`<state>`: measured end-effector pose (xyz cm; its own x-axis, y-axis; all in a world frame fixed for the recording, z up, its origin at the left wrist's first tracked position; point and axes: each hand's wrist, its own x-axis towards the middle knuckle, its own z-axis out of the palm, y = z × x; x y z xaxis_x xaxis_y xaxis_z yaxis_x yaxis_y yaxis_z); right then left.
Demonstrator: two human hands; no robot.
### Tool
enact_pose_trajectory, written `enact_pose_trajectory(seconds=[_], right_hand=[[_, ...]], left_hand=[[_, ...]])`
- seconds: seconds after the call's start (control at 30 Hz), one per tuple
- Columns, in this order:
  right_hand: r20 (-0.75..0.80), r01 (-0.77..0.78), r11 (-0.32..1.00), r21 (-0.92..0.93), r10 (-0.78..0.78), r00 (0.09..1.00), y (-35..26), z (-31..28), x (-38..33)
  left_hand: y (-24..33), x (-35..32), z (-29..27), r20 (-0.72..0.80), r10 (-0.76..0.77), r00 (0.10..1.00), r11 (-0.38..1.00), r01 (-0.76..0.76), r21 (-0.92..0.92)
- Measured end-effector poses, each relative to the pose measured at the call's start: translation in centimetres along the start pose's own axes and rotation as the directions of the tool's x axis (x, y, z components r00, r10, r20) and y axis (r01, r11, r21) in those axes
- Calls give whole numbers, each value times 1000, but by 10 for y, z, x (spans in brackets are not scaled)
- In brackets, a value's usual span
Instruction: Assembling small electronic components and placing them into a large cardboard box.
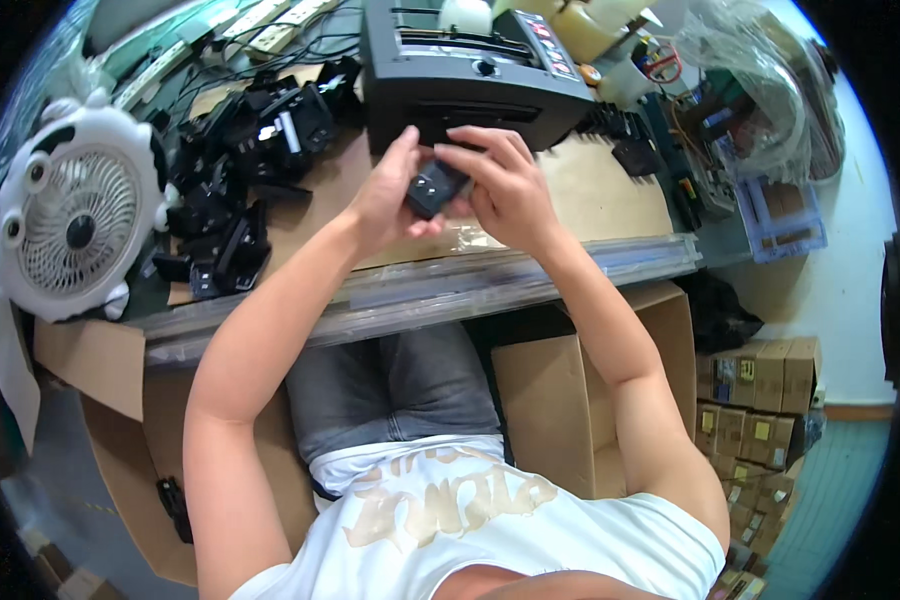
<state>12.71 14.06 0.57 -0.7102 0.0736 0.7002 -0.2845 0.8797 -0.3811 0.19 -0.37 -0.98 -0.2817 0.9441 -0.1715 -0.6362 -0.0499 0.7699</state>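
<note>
Above the front part of the bench, both hands meet around a small black block [434, 190] that looks like a power adapter, with small shiny spots on its face. My left hand [382, 195] cups it from the left, thumb up and fingertips curled under it. My right hand [510, 190] comes from the right with bent fingers over its upper end; part of that grip is hidden behind the fingers. Just beyond the hands stands a black tape-dispensing machine [470, 85]. To the left lies a heap of similar black pieces [255, 140].
A white animal-shaped fan [75, 215] stands at the left. More black pieces line up beside the machine [620, 135]. Clear plastic strip covers the bench edge [420, 300]. Open cartons flank my legs, one left [110, 370], one right [540, 400]. Stacked boxes [760, 375] stand far right.
</note>
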Motion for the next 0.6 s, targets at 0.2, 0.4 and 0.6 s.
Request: enact_pose_trajectory(seconds=[0.2, 0.4, 0.6], right_hand=[[163, 25, 942, -335, 32, 986, 7, -48, -38], [-34, -616, 620, -485, 691, 722, 86, -136, -81], [-289, -621, 454, -640, 606, 741, 161, -185, -120]], left_hand=[[3, -5, 21, 176, -140, 974, 960, 90, 265], [-1, -13, 20, 312, 417, 854, 383, -476, 792], [1, -99, 118, 535, 451, 714, 782, -606, 149]])
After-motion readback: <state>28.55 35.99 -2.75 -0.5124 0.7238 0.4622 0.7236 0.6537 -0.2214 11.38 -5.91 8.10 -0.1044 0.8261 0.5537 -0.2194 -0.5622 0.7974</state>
